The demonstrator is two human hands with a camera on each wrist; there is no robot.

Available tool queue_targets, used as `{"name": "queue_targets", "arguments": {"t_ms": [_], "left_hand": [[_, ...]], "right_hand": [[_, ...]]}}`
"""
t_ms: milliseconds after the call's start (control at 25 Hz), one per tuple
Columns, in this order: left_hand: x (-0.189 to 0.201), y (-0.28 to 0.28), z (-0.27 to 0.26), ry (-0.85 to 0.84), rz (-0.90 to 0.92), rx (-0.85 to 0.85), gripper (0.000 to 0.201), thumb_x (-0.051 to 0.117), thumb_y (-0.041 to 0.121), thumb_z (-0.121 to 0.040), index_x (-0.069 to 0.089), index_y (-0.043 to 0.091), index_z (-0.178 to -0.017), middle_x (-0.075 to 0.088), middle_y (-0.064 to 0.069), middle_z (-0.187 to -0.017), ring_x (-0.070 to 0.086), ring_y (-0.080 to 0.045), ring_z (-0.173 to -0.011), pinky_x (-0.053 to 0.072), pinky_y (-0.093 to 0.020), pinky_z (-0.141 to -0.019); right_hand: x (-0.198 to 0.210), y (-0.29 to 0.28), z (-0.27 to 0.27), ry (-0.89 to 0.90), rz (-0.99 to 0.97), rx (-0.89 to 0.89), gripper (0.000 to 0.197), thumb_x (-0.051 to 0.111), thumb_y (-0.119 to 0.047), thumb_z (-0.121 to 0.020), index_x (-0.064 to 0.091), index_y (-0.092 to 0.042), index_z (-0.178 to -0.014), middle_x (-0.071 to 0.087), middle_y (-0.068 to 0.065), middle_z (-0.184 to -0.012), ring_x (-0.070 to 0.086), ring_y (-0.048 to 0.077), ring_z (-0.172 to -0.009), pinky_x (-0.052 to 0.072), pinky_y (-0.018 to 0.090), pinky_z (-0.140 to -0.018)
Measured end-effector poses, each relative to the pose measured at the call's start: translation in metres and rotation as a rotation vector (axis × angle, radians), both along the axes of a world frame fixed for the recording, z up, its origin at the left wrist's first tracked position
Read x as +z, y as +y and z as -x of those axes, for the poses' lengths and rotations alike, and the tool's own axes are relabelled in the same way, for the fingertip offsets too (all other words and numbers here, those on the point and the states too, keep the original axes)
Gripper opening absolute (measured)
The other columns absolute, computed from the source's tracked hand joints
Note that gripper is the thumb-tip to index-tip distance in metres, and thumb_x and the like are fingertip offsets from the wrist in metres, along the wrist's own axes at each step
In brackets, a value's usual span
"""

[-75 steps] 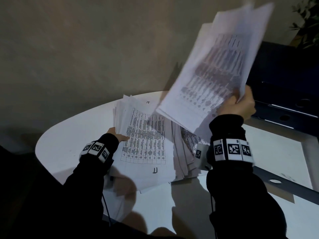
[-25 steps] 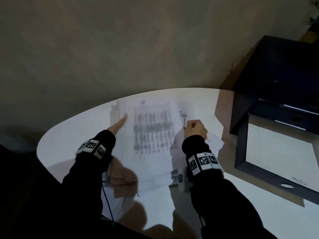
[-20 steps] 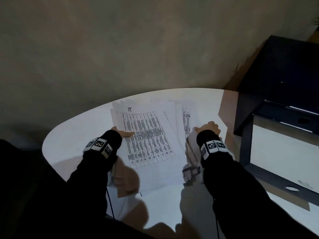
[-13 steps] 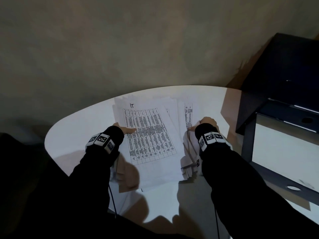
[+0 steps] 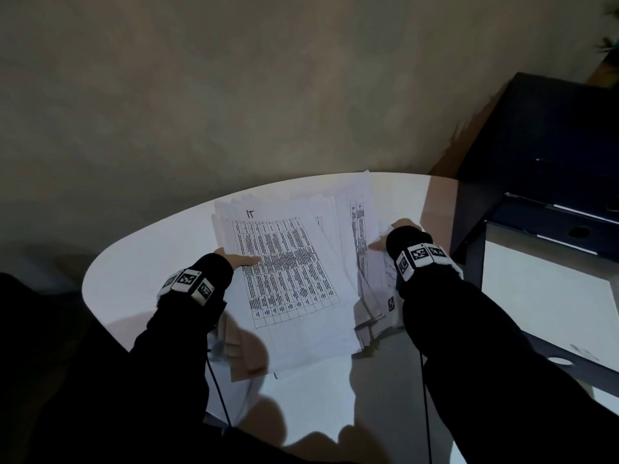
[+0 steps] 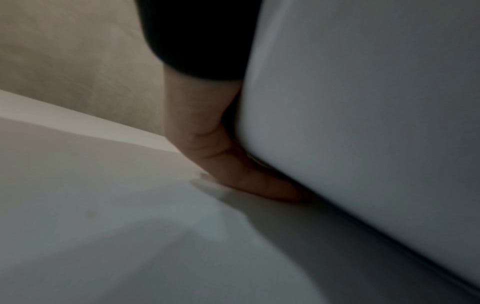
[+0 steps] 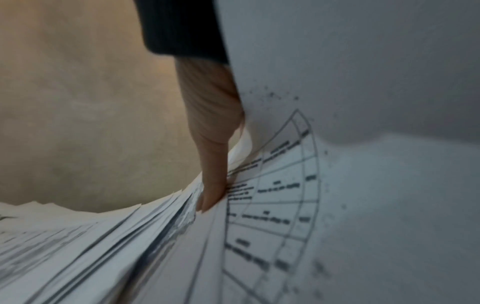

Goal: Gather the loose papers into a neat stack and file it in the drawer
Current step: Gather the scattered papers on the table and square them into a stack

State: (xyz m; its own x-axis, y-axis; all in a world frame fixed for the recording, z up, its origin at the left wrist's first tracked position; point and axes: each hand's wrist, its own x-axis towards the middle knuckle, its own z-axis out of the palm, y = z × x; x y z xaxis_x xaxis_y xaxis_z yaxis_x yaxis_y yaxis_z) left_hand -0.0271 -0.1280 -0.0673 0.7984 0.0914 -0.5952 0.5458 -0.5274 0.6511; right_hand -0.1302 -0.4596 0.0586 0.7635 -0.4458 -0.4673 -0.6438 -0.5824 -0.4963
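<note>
A ragged pile of printed papers [image 5: 288,272] lies on the round white table [image 5: 140,262], a table-printed sheet marked "17" on top. My left hand [image 5: 239,261] holds the pile's left edge, thumb on top; the left wrist view shows a finger [image 6: 228,170] slipped under the sheets [image 6: 363,102]. At the right edge my right hand [image 5: 398,231] grips the fanned sheets. In the right wrist view a finger [image 7: 213,181] presses into the papers [image 7: 272,205], some curling up over the palm. The drawer [image 5: 542,296] stands open at the right.
A dark cabinet [image 5: 542,135] stands right of the table, with the open drawer sticking out from it toward me. A beige wall [image 5: 268,78] runs behind the table. The pile's far corner reaches the table's back rim.
The bundle my right hand held up three seconds ago now lies on the pile. Within the last second both hands have settled at the pile's left and right edges.
</note>
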Motion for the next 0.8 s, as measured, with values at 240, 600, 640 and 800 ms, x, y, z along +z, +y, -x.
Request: {"name": "queue_targets", "arguments": {"t_ms": [240,600,640,800], "left_hand": [[0.031,-0.01,0.025,-0.004,-0.094,-0.106,0.096,0.083,0.031,-0.069,0.035,0.0,-0.146,0.043,-0.013,-0.148,0.042,-0.031,-0.136,0.034,-0.04,-0.113],[0.024,-0.01,0.018,-0.011,-0.025,-0.018,0.124,0.079,0.067,-0.05,0.032,0.008,-0.148,0.042,-0.014,-0.15,0.043,-0.032,-0.136,0.036,-0.041,-0.112],[0.04,-0.018,0.028,-0.045,0.004,0.003,0.105,0.065,0.067,-0.069,0.031,0.007,-0.148,0.041,-0.017,-0.149,0.042,-0.033,-0.136,0.036,-0.039,-0.11],[0.056,-0.03,0.031,-0.135,0.249,0.02,0.089,0.018,0.076,-0.084,0.006,0.022,-0.154,0.008,-0.005,-0.163,0.011,-0.024,-0.15,0.008,-0.047,-0.122]], "right_hand": [[0.061,-0.021,-0.009,-0.457,0.277,-0.282,0.033,0.05,-0.025,-0.095,0.058,-0.009,-0.123,0.058,0.019,-0.128,0.056,0.035,-0.117,0.046,0.038,-0.094],[0.122,-0.034,-0.01,-0.806,-0.011,-0.423,0.039,0.056,-0.024,-0.091,0.055,-0.003,-0.125,0.062,0.015,-0.125,0.059,0.029,-0.115,0.044,0.028,-0.083],[0.108,-0.025,-0.012,-0.731,-0.031,-0.349,0.04,0.056,-0.023,-0.092,0.054,-0.001,-0.126,0.061,0.018,-0.125,0.058,0.031,-0.116,0.04,0.027,-0.079],[0.026,0.008,-0.013,-0.299,-0.19,-0.125,0.048,0.066,-0.018,-0.084,0.053,-0.006,-0.128,0.06,0.018,-0.126,0.059,0.035,-0.109,0.043,0.032,-0.085]]}}
